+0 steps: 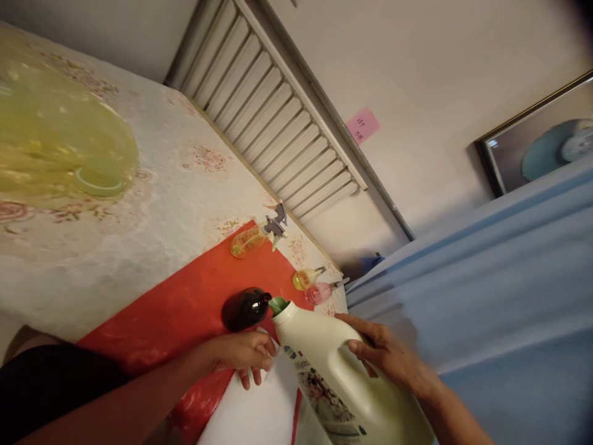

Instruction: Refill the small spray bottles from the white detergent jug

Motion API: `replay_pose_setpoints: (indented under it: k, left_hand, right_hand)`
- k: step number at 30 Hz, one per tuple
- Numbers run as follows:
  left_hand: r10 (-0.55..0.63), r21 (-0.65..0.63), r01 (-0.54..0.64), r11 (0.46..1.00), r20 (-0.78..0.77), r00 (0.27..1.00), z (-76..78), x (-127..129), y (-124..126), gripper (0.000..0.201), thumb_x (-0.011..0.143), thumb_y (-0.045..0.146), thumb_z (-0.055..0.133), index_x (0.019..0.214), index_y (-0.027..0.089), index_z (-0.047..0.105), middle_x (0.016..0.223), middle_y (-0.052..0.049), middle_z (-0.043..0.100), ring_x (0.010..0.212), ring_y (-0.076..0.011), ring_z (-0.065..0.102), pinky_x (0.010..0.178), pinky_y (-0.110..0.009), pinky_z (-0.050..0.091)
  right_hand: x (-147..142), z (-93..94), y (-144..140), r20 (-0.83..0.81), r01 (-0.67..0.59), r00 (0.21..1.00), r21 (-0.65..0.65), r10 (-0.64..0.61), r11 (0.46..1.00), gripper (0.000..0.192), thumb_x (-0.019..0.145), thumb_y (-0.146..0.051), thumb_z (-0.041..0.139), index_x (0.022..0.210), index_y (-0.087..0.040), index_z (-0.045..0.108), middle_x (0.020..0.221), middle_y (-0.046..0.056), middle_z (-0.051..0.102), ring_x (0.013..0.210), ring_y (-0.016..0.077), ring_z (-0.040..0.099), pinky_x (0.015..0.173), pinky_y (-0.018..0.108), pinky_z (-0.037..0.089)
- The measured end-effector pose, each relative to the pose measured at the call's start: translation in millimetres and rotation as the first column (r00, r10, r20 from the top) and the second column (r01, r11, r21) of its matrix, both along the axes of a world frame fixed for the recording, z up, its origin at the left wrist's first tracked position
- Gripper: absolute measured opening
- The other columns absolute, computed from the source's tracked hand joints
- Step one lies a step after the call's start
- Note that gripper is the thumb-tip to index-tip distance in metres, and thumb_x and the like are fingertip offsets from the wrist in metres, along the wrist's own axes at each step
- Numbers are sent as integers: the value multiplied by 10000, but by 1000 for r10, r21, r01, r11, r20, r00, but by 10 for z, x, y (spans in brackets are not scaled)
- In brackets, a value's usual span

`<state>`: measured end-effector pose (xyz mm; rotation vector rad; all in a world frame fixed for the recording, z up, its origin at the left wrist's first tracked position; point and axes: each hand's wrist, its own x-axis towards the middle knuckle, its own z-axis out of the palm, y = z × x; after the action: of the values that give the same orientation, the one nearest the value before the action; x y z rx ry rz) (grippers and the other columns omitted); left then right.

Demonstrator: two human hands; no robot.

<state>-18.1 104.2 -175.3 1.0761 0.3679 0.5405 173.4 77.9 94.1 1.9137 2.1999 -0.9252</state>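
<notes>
My right hand (384, 349) grips the handle of a large cream-coloured detergent jug (319, 346) with a flower label. The jug is tilted, and its open mouth with a green inner spout is right by the neck of a dark glossy bottle (245, 308). Whether liquid runs between them I cannot tell. Just below the dark bottle is my left hand (248, 357), fingers curled around something pale and small, partly hidden. Under that hand lies a white sheet or slab (259, 405). The dark bottle is on a red mat (185, 303).
On the mat's far side are a spray bottle (248, 241) with yellow liquid, a small yellow bottle (303, 279) and a pink one (317, 293). A big translucent yellow container (60, 130) lies on the flowered tablecloth (176, 204). A radiator (273, 105) and blue curtain (486, 278) border the table.
</notes>
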Motion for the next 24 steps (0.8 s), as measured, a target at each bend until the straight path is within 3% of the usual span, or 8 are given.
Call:
replay_pose_setpoints:
  k: [11, 19, 24]
  left_hand:
    - [28, 19, -28, 999, 14, 1000, -53, 4, -32, 301, 739, 307, 634, 993, 168, 548, 901, -21, 595, 700, -184, 659, 514, -270, 501]
    - [50, -27, -51, 998, -41, 998, -6, -51, -110, 347, 679, 326, 688, 959, 184, 541, 898, -22, 597, 677, -161, 657, 481, -243, 504]
    - [87, -80, -86, 993, 9, 996, 49, -198, -376, 252, 678, 316, 673, 868, 178, 582, 881, -20, 659, 621, -137, 648, 484, -234, 502]
  right_hand:
    - [173, -244, -35, -135, 22, 991, 14, -20, 1000, 590, 872, -486, 557, 1371, -186, 460, 678, -23, 540, 494, 94, 434, 468, 226, 348]
    - [207, -462, -110, -210, 82, 975, 56, -69, 995, 587, 837, -489, 594, 1333, -197, 476, 746, -14, 582, 479, 88, 452, 476, 235, 376]
    - [154, -448, -238, -209, 179, 968, 170, -142, 969, 470, 722, -449, 669, 1082, -156, 596, 739, -9, 589, 447, 89, 456, 452, 239, 371]
